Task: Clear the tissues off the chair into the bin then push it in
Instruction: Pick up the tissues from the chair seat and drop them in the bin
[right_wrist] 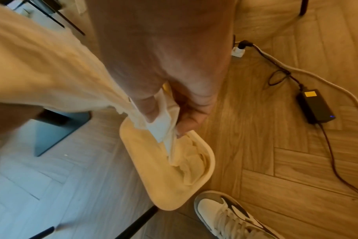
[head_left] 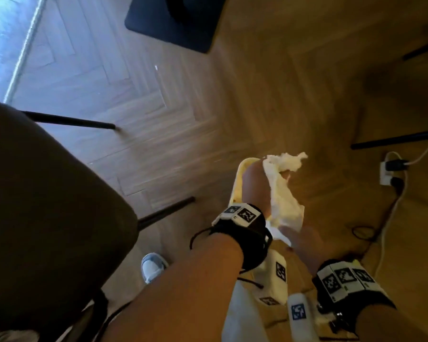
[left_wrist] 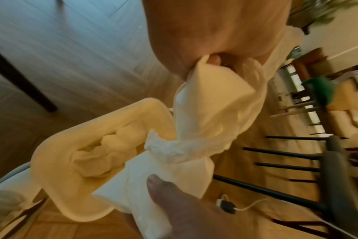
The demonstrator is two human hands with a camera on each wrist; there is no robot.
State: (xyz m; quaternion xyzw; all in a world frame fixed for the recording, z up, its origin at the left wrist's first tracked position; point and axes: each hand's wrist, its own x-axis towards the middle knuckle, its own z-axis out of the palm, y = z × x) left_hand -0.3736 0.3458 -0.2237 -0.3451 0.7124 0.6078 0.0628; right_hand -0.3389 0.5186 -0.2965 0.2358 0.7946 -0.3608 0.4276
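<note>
Both my hands, left (head_left: 255, 183) and right (head_left: 304, 240), pinch the tissues (head_left: 282, 193) above the bin (right_wrist: 165, 169); I should release only once centred over its opening.

Herringbone wood floor (head_left: 158, 99) beneath me; black mat (head_left: 158, 28) at top; my grey-and-white shoe (right_wrist: 225, 213) beside a dark power adapter (right_wrist: 315, 106) with its cable; white wall plug (head_left: 387, 172) at right; green object (left_wrist: 321, 89) beyond, blurred.
</note>
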